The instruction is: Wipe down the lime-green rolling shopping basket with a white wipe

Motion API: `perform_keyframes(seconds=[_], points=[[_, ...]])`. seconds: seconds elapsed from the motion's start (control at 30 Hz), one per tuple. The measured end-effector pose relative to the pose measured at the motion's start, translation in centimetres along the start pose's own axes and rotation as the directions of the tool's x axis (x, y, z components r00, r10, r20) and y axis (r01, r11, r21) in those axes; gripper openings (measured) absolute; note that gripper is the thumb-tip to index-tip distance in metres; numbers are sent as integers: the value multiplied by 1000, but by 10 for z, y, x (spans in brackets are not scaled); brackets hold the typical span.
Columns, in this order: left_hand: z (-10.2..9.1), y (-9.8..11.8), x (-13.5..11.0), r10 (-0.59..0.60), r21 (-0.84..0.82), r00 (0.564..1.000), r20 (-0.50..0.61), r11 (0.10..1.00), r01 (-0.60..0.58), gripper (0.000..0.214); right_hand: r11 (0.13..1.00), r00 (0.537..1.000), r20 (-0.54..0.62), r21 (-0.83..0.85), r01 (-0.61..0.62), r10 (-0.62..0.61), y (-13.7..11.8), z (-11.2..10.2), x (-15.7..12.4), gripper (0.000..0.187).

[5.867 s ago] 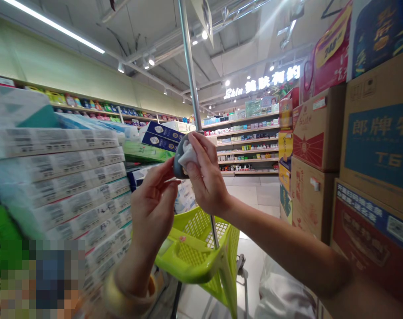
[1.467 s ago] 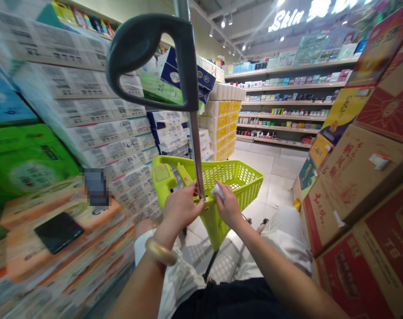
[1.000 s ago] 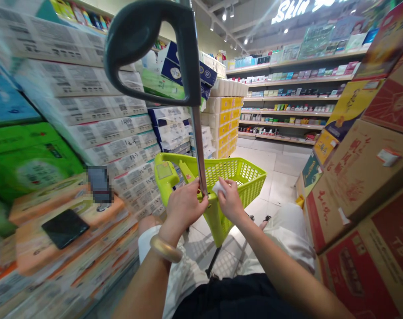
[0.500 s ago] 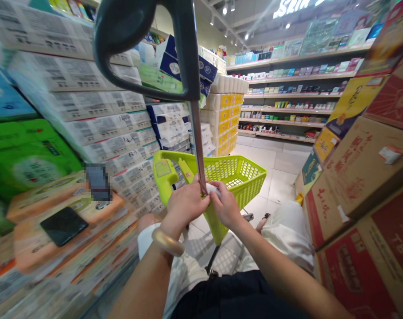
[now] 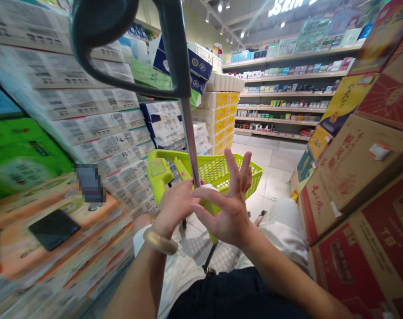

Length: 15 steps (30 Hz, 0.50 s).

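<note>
A small white wipe (image 5: pixel 208 187) sits at the lower part of a metal pole (image 5: pixel 188 141), just to the right of the shaft and partly hidden by the fingers of the person's right hand (image 5: pixel 230 210). That hand is open, its fingers spread and pointing up at about 12 o'clock, and it is not gripping anything; it hovers just right of the pole and close to the wipe. The left hand (image 5: pixel 173 208), with a gold bangle (image 5: pixel 160 241) at its wrist, is curled closed around the pole at about 8 o'clock from the wipe. Whether it also pinches the wipe cannot be told from this view. The pole rises at 11 o'clock to a dark grey plastic handle (image 5: pixel 175 53) and stands in a lime-green shopping basket (image 5: pixel 218 169), which spreads behind both hands. Farther out at 9 o'clock are stacked plastic-wrapped tissue packs (image 5: pixel 88 106), with a black smartphone (image 5: pixel 53 229) lying on peach-coloured packs. Cardboard cartons (image 5: pixel 354 177) are piled at 3 o'clock, and stocked store shelves (image 5: pixel 281 104) line the aisle at 2 o'clock beyond a tiled floor (image 5: pixel 274 164).
</note>
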<state>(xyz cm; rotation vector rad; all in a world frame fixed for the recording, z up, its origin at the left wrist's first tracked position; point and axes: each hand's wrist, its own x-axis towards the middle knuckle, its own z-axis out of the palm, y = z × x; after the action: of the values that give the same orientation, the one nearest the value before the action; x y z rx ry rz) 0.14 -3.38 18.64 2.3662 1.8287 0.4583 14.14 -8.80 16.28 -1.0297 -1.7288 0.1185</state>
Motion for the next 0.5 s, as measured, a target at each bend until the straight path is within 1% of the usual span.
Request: perform_keyframes(seconds=[0.1, 0.17, 0.27, 0.4, 0.47, 0.5], points=[[-4, 1, -1, -6, 20, 997, 79, 1000, 5, 29, 998, 999, -16, -41, 46, -46, -1, 3, -1, 10], [-5, 1, 0, -14, 37, 997, 82, 999, 11, 29, 995, 996, -42, -60, 74, -77, 1, 5, -2, 7], [-4, 1, 1, 6, 27, 998, 67, 1000, -8, 30, 993, 994, -36, -66, 98, -101, 2, 6, -3, 8], [-3, 0, 1, 24, 7, 998, 56, 1000, -24, 30, 997, 997, 38, -30, 75, -73, 1, 3, -3, 9], [-2, 0, 2, 23, 28, 998, 64, 999, -25, 31, 997, 997, 26, 11, 78, -78, 6, 2, -1, 10], [-1, 0, 2, 9, 52, 998, 70, 999, -13, 32, 996, 996, -2, 39, 85, -85, 11, 2, 0, 14]])
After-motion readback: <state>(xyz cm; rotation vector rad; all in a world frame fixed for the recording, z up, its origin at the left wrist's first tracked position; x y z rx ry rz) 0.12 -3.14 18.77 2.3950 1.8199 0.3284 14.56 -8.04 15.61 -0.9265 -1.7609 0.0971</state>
